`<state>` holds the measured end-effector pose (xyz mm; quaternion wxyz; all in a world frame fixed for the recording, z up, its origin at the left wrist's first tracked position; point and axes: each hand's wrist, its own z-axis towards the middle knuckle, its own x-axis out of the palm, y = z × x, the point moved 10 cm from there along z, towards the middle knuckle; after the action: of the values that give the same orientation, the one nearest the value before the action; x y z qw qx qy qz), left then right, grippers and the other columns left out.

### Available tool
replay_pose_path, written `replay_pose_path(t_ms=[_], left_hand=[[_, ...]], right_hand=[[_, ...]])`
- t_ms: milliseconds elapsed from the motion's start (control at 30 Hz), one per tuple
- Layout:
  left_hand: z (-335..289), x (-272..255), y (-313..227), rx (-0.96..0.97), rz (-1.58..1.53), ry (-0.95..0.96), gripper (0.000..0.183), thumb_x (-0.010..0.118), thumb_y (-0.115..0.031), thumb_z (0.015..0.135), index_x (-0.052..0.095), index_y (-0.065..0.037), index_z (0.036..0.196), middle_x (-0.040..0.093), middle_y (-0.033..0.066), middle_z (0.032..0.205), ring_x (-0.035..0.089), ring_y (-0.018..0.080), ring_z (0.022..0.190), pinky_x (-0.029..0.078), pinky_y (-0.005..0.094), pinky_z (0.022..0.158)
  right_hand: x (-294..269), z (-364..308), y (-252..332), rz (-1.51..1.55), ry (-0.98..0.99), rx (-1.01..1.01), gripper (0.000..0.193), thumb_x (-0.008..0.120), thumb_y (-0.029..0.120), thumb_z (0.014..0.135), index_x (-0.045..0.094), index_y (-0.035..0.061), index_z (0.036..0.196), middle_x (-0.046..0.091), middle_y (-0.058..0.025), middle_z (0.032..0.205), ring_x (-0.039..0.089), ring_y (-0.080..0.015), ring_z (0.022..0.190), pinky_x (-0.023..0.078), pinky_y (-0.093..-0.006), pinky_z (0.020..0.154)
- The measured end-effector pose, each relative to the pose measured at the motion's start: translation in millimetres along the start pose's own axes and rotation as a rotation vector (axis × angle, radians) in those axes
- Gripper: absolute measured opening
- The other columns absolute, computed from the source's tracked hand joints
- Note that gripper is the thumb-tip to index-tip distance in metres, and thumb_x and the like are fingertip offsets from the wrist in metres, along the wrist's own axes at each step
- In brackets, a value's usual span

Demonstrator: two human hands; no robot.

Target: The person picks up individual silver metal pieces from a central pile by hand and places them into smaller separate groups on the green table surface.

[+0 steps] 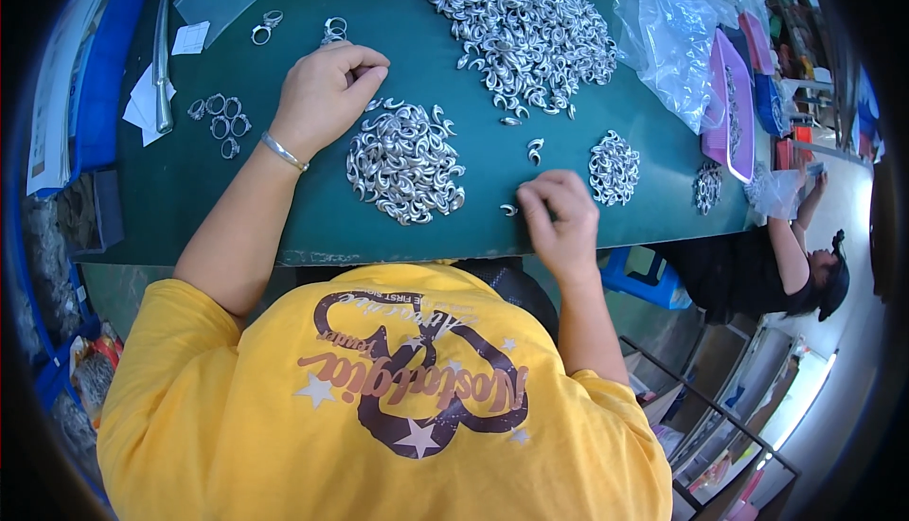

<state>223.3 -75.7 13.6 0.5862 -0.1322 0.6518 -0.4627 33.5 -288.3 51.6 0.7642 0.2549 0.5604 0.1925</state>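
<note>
My left hand (331,86), a bangle on its wrist, is closed with thumb and fingers drawn together above the green tabletop. What it holds, if anything, is hidden. Just past its knuckles lie a few silver rings (334,27). A mid-sized pile of curved silver metal pieces (402,161) sits between my hands. My right hand (565,220) is closed in a pinch near the table's front edge, beside a loose curved piece (509,210). Nothing shows clearly between its fingers. Two more loose pieces (536,150) lie just beyond it.
A big heap of curved pieces (521,29) covers the far middle; a smaller pile (614,169) lies at right. More rings (220,123) and a long metal tool (162,67) are on the left. Plastic bags (668,38) and a pink basket (727,105) stand right. Another person (757,270) works beyond.
</note>
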Motion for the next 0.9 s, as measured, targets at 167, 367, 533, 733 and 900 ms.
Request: replay_pose_path(t_ms=[167, 367, 533, 733, 900], left_hand=[[1.0, 0.8, -1.6, 0.000, 0.006, -0.001, 0.014, 0.068, -0.013, 0.087, 0.073, -0.005, 0.097, 0.066, 0.0049, 0.086, 0.058, 0.0132, 0.066, 0.046, 0.0256, 0.062], [0.6, 0.0, -2.7, 0.017, -0.005, -0.007, 0.013, 0.068, -0.013, 0.087, 0.073, -0.005, 0.096, 0.066, 0.0048, 0.085, 0.057, 0.0134, 0.066, 0.046, 0.0257, 0.061], [-0.1, 0.2, -2.3, 0.021, -0.004, -0.006, 0.014, 0.068, -0.013, 0.087, 0.073, -0.005, 0.097, 0.066, 0.0051, 0.085, 0.057, 0.0134, 0.066, 0.046, 0.0255, 0.061], [0.5, 1.2, -1.3, 0.029, 0.005, -0.004, 0.014, 0.068, -0.013, 0.088, 0.073, -0.005, 0.098, 0.066, 0.0049, 0.086, 0.057, 0.0129, 0.067, 0.046, 0.0254, 0.061], [1.0, 1.5, -0.9, 0.027, -0.002, -0.005, 0.015, 0.068, -0.013, 0.087, 0.073, -0.005, 0.098, 0.066, 0.0050, 0.087, 0.057, 0.0127, 0.066, 0.046, 0.0250, 0.061]], right_hand=[[0.5, 17.1, -20.7, -0.048, -0.083, 0.102, 0.011, 0.066, -0.006, 0.081, 0.068, -0.0009, 0.090, 0.063, -0.0150, 0.089, 0.064, -0.0309, 0.077, 0.052, -0.0360, 0.068], [-12.9, 21.4, -12.0, -0.060, -0.112, -0.049, 0.015, 0.063, -0.008, 0.082, 0.067, 0.0007, 0.093, 0.064, -0.0145, 0.091, 0.063, -0.0300, 0.075, 0.052, -0.0348, 0.066], [-10.0, 7.6, -19.8, 0.031, -0.086, 0.138, 0.011, 0.061, -0.010, 0.082, 0.062, -0.0007, 0.088, 0.063, -0.0149, 0.086, 0.063, -0.0295, 0.076, 0.052, -0.0338, 0.068], [-2.8, -4.2, -3.5, 0.071, 0.300, 0.046, 0.016, 0.066, -0.010, 0.075, 0.064, 0.0010, 0.087, 0.062, -0.0142, 0.085, 0.062, -0.0311, 0.080, 0.051, -0.0354, 0.070], [-5.7, -2.1, -11.8, -0.039, 0.077, 0.078, 0.012, 0.070, -0.003, 0.078, 0.065, 0.0010, 0.088, 0.063, -0.0147, 0.083, 0.063, -0.0325, 0.075, 0.052, -0.0366, 0.067]])
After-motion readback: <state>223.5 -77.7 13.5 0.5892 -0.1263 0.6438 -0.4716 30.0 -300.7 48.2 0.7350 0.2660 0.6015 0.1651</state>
